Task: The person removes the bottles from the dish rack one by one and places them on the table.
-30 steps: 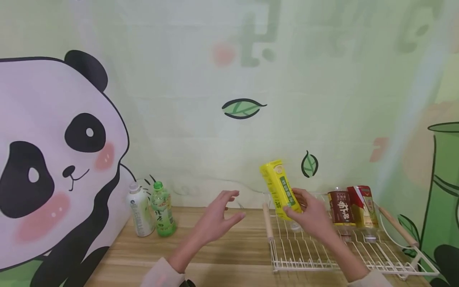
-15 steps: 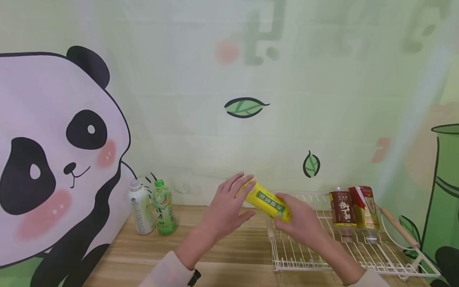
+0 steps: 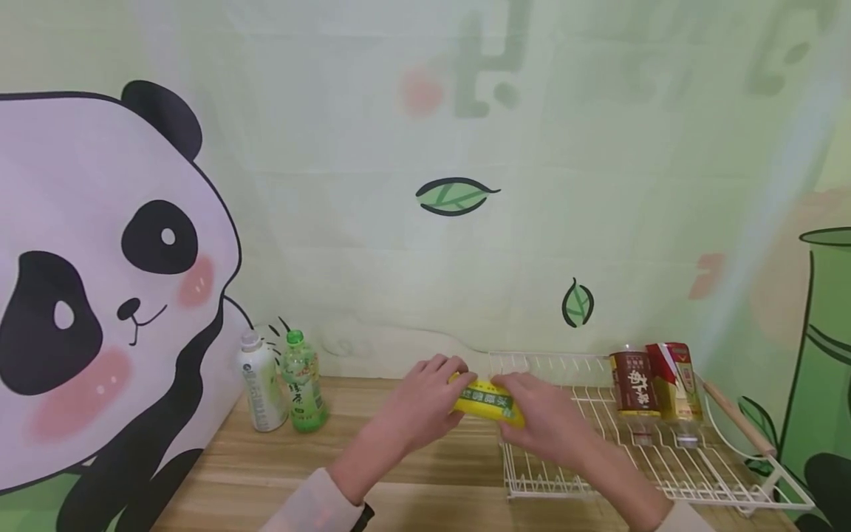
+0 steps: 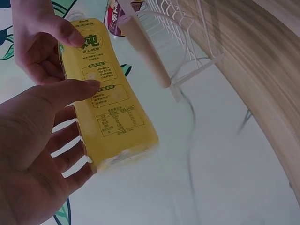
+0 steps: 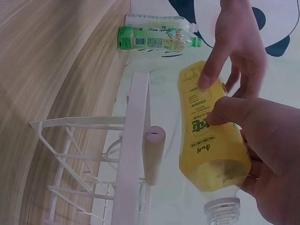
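Between my two hands is a yellow-labelled drink bottle (image 3: 485,403), tipped over on its side above the table. My left hand (image 3: 424,405) grips its base end, thumb across the label and fingers behind, as the left wrist view shows. My right hand (image 3: 547,415) holds it nearer the neck, its thumb pressed on the label. In the right wrist view the clear neck end (image 5: 222,210) points down past the right hand. The fingers behind the bottle are partly hidden.
A white wire rack (image 3: 572,484) with wooden handles stands at the right. A brown-labelled bottle (image 3: 634,384) and a red-and-gold one (image 3: 674,380) lie neck-down on it. A white bottle (image 3: 262,384) and a green tea bottle (image 3: 303,388) stand upright at the left of the wooden table (image 3: 399,495).
The left hand has come over and taken hold of the bottle's far end. My right hand has lowered the bottle and moved it left, turning it from near upright to sideways.
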Demonstrator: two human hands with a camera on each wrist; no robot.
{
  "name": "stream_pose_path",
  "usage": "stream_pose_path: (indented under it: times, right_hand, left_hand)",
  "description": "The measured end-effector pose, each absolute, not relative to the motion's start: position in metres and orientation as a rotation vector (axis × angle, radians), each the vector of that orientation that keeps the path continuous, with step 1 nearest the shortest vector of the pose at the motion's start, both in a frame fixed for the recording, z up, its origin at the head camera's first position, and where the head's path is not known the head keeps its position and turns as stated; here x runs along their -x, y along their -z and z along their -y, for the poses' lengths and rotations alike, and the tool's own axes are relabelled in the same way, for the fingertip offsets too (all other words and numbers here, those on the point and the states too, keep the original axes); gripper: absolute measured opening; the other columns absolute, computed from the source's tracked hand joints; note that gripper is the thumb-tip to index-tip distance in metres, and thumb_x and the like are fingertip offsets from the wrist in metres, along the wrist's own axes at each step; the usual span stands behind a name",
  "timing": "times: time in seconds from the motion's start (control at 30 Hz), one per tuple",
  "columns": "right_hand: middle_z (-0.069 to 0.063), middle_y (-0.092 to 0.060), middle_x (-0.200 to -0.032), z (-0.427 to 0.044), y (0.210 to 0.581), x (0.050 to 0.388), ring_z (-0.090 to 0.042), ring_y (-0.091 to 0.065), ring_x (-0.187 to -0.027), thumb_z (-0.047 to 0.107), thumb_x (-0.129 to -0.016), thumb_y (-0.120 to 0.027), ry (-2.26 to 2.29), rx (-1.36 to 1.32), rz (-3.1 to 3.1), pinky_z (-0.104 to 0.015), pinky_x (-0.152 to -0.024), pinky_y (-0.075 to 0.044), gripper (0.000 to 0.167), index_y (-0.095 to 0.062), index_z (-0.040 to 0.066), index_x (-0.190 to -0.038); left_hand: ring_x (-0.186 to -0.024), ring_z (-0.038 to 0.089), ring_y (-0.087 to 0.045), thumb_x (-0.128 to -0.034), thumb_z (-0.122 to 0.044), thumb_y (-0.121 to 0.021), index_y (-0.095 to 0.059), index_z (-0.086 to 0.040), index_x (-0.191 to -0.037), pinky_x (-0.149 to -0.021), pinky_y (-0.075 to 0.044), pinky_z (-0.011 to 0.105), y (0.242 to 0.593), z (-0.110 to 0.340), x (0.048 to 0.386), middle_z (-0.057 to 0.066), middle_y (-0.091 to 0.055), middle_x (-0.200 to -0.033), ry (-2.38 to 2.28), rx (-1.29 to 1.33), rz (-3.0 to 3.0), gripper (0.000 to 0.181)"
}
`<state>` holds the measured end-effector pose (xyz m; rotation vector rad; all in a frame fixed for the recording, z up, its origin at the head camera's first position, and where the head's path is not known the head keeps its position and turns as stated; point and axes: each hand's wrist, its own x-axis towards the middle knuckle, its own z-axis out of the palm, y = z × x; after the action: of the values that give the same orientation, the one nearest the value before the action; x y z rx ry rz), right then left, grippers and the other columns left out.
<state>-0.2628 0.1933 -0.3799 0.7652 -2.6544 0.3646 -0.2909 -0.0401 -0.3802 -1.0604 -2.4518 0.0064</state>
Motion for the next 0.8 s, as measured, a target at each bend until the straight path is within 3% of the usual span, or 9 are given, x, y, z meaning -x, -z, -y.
stream_pose_path:
  times: [0.27, 0.8]
  right_hand:
    - [-0.011, -0.069, -0.134, -0.192, 0.385, 0.26, -0.026, -0.069, -0.112, 0.021, -0.084, -0.089, -0.341, -0.831, 2.67, -0.042, -0.09, -0.062, 0.063, -0.063, 0.006, -0.14]
    - [-0.014, -0.065, -0.138, -0.191, 0.384, 0.258, -0.028, -0.065, -0.117, 0.023, -0.087, -0.089, -0.39, -0.901, 2.679, -0.045, -0.093, -0.061, 0.065, -0.06, 0.003, -0.142]
  left_hand:
    - [-0.114, 0.019, -0.058, -0.0866, -0.039, -0.09, -0.065, -0.017, -0.139, -0.094, -0.058, 0.036, 0.39, 0.039, 0.29, 0.0, -0.06, -0.132, 0.009, 1.044, 2.534, 0.062]
    - [-0.108, 0.019, -0.06, -0.0834, -0.044, -0.091, -0.067, -0.018, -0.137, -0.09, -0.06, 0.036, 0.395, 0.042, 0.29, -0.001, -0.063, -0.126, -0.019, 1.029, 2.496, 0.065]
